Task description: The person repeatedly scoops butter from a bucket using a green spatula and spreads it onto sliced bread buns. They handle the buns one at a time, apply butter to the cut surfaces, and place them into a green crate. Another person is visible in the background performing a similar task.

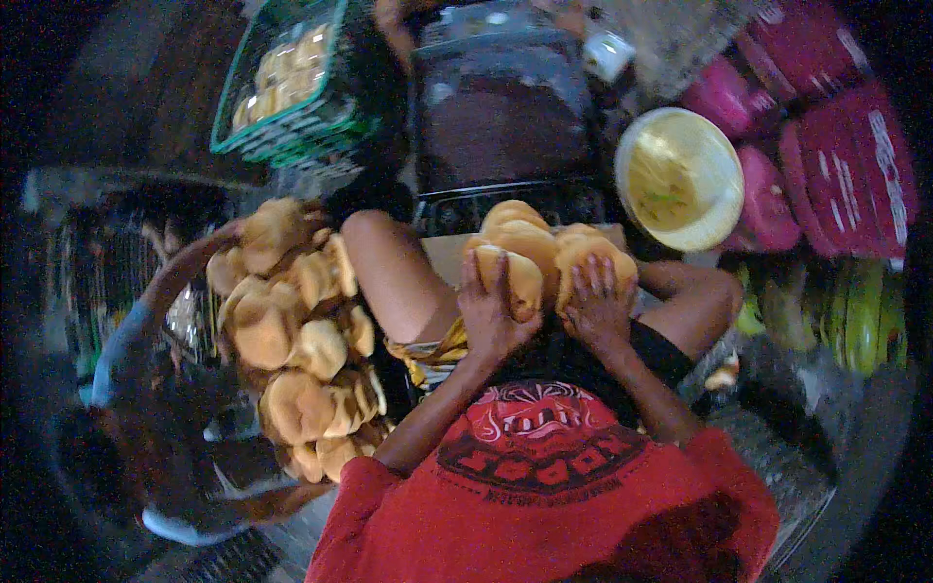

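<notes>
Both my hands are on round bread buns between my bent legs. My left hand (496,310) has its fingers around a bun (520,283) in the left row. On the right row of buns (585,248) lies my right hand (599,302), fingers spread over the nearest one. More buns (516,218) stretch away behind the left one, over a piece of cardboard (443,255). Farther ahead stands a dark tray or tub (506,131) with dark brown contents, too blurred to name.
A large heap of buns (262,331) lies at my left, with another person's arms (193,248) around it. Stacked green crates (291,135) with packed buns stand front left. At front right are a pale bucket (678,178) and magenta packages (849,167).
</notes>
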Tool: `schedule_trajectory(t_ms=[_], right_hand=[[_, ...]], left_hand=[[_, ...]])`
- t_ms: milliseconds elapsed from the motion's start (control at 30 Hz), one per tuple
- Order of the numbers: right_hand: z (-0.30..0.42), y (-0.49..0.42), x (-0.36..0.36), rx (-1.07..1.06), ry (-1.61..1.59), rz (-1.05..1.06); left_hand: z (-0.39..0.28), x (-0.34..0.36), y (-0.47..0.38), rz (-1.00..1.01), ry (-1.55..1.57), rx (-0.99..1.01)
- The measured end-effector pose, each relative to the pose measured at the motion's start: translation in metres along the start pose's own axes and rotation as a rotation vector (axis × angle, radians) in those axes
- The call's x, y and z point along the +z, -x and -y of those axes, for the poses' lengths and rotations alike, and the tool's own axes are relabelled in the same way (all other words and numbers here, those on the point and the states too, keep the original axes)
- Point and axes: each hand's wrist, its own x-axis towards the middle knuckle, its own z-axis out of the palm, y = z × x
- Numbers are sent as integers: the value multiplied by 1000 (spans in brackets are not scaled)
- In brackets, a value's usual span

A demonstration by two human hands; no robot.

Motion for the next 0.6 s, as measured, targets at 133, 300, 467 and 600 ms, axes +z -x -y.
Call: schedule_trajectory(t_ms=[133, 300, 467, 600], right_hand=[[10, -11, -27, 94, -43, 223], [3, -34, -91, 69, -322, 23], [27, -92, -116, -52, -722, -154], [105, -198, -114, -291, -1036, 46]], left_hand=[[-11, -13, 2, 169, -142, -18], [28, -97, -25, -87, -84, 93], [215, -223, -7, -652, -177, -376], [305, -253, -16, -445, -41, -618]])
